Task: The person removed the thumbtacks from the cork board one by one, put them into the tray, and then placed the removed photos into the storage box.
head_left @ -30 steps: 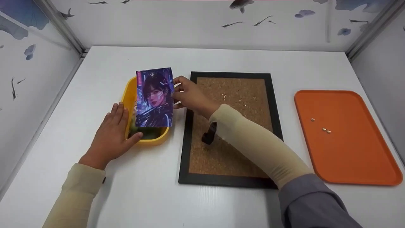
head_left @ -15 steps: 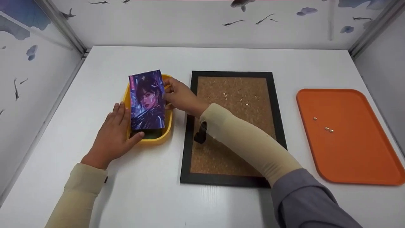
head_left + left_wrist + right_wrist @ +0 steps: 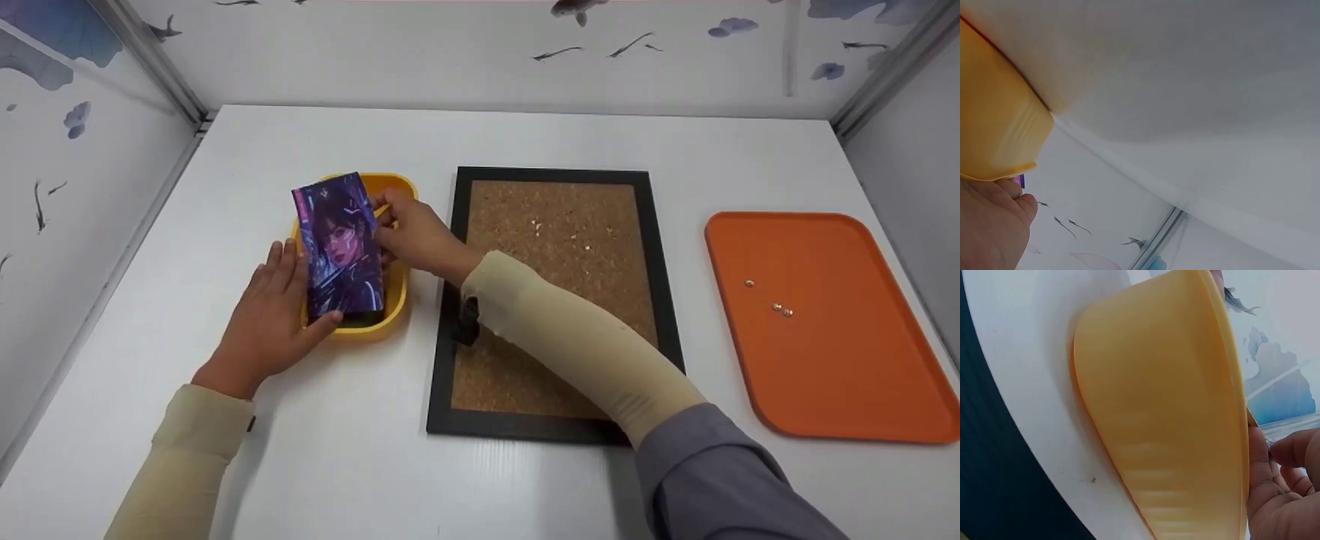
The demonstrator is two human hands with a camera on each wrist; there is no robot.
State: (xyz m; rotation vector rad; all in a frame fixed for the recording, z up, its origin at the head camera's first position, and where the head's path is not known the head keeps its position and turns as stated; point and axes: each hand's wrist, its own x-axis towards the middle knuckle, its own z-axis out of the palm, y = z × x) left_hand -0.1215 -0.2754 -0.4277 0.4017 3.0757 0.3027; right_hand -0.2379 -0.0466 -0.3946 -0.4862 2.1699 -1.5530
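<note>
A glossy picture card [image 3: 341, 255] with a purple-blue portrait lies over the opening of a yellow plastic bin [image 3: 394, 311] in the head view. My right hand [image 3: 420, 232] pinches the card's right edge between thumb and fingers, above the bin's right rim. In the right wrist view the bin's outer wall fills the middle, with fingers [image 3: 1264, 478] at its rim. My left hand [image 3: 262, 322] rests with straight fingers along the bin's left side, its thumb at the front rim. The card hides most of the bin's inside.
A black-framed cork board [image 3: 510, 202] lies under my right forearm, with small pale specks on it. At the right, an orange tray [image 3: 832, 360] bears three small shiny pieces [image 3: 782, 310]. White printed walls [image 3: 420, 45] enclose the white table [image 3: 337, 450].
My right hand has carried the card left and slightly towards me, tilting it over the bin, so more of the bin's right side shows. My left hand has stayed in place.
</note>
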